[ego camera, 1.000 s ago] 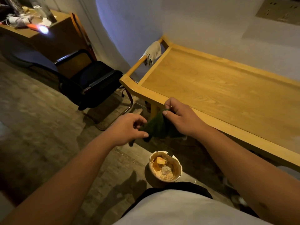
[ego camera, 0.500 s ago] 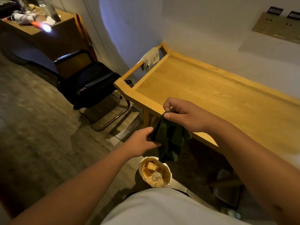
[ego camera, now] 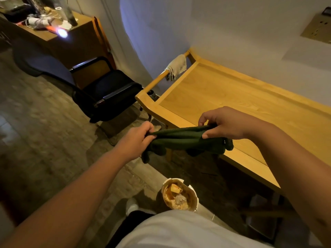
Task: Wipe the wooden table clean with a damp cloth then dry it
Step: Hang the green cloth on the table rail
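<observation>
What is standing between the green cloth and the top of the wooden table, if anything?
Nothing visible. The green cloth is stretched between the left hand and right hand, over the near edge of the wooden table. The tabletop beyond it looks bare; the pale rag hangs on the end rail, off the surface.

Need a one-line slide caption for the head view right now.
Both hands, left hand and right hand, hold a dark green cloth stretched above the wooden table edge.
</observation>
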